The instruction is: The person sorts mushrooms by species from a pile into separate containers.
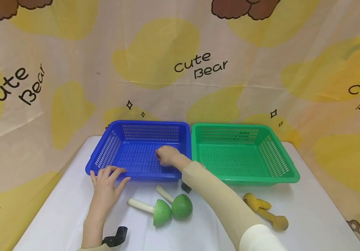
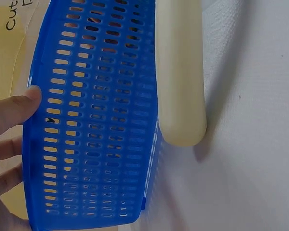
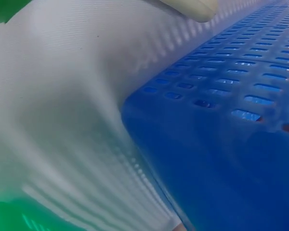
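My left hand (image 1: 104, 183) grips the near left rim of the blue basket (image 1: 104, 139). In the left wrist view, the thumb lies on the rim's outer side while the other fingers reach behind it. Inside that basket, toward its right side, my right hand (image 1: 168, 156) is curled low over the floor. A bit of orange shows at its fingers; the rest of that thing is hidden by the hand. Two green-capped toy mushrooms (image 1: 162, 212) with white stems lie in front of the blue basket, and a pale stem (image 2: 180, 96) looms large in the left wrist view.
A green basket (image 1: 292, 170) stands right beside the blue one. Mustard-yellow mushroom-shaped toys (image 1: 266, 212) lie in front of it, right of my right forearm. Black wrist devices (image 1: 116, 237) show at both arms. A printed cloth (image 1: 154, 52) hangs behind the white table (image 1: 63, 209).
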### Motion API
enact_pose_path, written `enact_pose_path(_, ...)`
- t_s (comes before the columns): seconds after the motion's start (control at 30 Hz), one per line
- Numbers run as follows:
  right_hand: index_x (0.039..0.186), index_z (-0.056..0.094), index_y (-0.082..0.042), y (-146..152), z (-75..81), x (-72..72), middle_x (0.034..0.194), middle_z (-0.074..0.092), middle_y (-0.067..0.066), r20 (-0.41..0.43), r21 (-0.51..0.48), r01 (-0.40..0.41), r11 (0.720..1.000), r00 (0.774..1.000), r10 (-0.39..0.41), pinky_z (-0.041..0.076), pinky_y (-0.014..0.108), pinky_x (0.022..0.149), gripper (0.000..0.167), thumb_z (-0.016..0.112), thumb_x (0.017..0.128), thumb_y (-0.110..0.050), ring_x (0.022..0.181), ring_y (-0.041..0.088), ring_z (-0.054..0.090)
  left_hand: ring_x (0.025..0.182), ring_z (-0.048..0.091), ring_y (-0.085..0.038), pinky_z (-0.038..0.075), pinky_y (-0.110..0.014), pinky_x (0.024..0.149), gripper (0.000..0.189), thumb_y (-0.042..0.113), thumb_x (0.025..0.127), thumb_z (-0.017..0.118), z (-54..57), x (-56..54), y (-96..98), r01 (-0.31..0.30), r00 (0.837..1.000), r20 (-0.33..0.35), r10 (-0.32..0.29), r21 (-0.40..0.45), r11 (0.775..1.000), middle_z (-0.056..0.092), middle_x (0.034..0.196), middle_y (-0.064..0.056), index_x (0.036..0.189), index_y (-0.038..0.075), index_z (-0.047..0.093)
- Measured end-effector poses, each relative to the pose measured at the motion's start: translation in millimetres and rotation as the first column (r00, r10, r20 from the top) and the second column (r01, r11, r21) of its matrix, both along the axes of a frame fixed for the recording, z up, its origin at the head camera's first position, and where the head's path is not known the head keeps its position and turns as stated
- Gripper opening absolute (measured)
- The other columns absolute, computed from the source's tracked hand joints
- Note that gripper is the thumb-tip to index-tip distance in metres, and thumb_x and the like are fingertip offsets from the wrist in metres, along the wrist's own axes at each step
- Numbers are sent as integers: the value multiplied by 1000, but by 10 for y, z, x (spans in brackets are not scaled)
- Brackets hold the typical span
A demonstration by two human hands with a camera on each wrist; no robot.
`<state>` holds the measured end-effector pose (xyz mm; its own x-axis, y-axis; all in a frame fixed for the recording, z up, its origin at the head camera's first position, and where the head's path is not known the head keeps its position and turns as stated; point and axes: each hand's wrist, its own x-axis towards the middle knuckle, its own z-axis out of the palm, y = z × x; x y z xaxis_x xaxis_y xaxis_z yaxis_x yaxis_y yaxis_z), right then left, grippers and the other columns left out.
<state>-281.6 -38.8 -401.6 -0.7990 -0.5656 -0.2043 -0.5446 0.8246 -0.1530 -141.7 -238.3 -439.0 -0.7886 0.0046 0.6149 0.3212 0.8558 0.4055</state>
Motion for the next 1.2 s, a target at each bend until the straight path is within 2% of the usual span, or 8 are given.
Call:
enact_pose_path(0.13,102,64,-15,35,-27,-1,97,64,-1,-5,3,-6,1000,1000,6,52,27,81,15,59,89,-10,86,13,57,102,48,-41,7,-83,101,24,13,76,79,13,-11,18,-2,1000,14,2,-1,1000,59,99,-16,96,6,67)
enact_pose_path(0.27,114,64,-13,76,-33,27,112,67,1,-3,-2,-24,1000,1000,24,53,30,90,22,57,94,-16,103,17,63,104,48,-42,8,-83,101,25,13,76,79,31,-10,31,-3,1000,20,3,-3,1000,60,100,-16,97,7,67)
enact_pose_path(0.37,119,63,-13,108,-29,57,116,66,1,-11,-10,-33,999,999,32,53,31,93,26,57,95,-22,109,18,62,104,48,-42,8,-83,101,25,13,76,79,44,-3,37,-5,1000,18,5,-1,1000,60,100,-16,97,7,67)
enact_pose_path(0.6,115,66,-14,196,16,118,110,66,1,-20,-36,-17,999,1000,16,54,30,83,24,57,96,-26,96,15,61,105,48,-42,8,-83,101,24,13,76,79,44,-8,45,-2,1000,23,2,4,1000,60,101,-16,97,7,68)
enact_pose_path(0.8,122,63,-15,269,94,195,121,63,1,-30,-56,0,998,1000,-1,54,34,88,31,60,91,-19,110,19,61,105,48,-43,9,-83,100,24,13,75,79,22,7,41,-3,1000,23,3,-1,1000,60,101,-16,96,7,68)
enact_pose_path(1.03,119,65,-15,343,189,320,118,66,3,-61,-134,7,991,998,-15,55,35,84,30,64,90,-22,105,20,63,104,48,-42,9,-83,100,24,12,75,79,20,37,28,-9,1000,16,9,-1,1000,61,99,-15,96,7,68)
enact_pose_path(1.2,117,66,-15,432,254,402,118,67,1,-100,-193,17,981,994,-37,56,34,81,30,66,88,-22,107,20,64,104,48,-42,8,-83,101,24,12,75,78,35,44,29,-8,1000,18,8,-1,1000,61,99,-16,97,7,68)
